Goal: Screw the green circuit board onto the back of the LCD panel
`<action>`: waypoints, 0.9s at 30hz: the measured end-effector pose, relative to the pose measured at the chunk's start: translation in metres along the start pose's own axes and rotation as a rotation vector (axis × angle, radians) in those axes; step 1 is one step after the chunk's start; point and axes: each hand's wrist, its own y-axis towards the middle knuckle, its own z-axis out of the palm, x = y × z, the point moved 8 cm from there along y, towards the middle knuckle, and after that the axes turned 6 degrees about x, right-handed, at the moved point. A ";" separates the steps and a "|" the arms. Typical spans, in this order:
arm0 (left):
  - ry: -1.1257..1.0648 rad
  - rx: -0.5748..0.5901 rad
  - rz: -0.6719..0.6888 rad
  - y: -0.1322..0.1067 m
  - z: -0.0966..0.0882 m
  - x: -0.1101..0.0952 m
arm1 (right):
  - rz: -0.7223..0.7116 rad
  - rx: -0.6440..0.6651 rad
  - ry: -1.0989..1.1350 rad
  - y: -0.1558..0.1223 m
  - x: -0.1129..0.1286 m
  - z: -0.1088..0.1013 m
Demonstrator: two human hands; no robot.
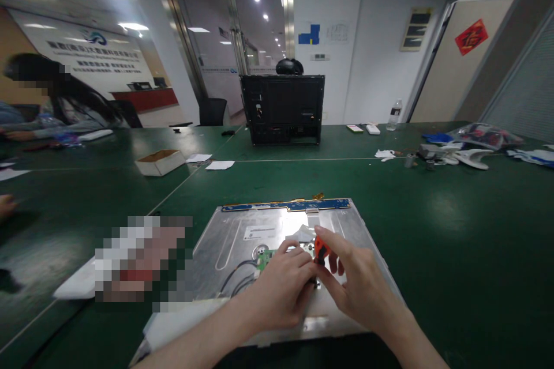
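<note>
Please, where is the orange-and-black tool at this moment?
In the head view, the orange-and-black tool is slightly right of centre, in the right hand, just beside the left hand, over the metal panel.

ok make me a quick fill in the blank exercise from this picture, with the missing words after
1. The right hand holds the orange tool between its fingers and ____.
2. The circuit board partly under the left hand is coloured ____.
3. The strip along the far edge of the metal panel is ____.

Missing words: thumb; green; blue
</note>
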 end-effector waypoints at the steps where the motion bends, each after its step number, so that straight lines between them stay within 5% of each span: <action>1: -0.003 0.004 -0.001 0.000 0.000 0.000 | -0.007 -0.003 -0.009 0.000 0.000 0.000; 27: 0.010 -0.014 0.005 -0.001 0.003 0.002 | 0.019 0.049 0.052 0.000 -0.001 0.003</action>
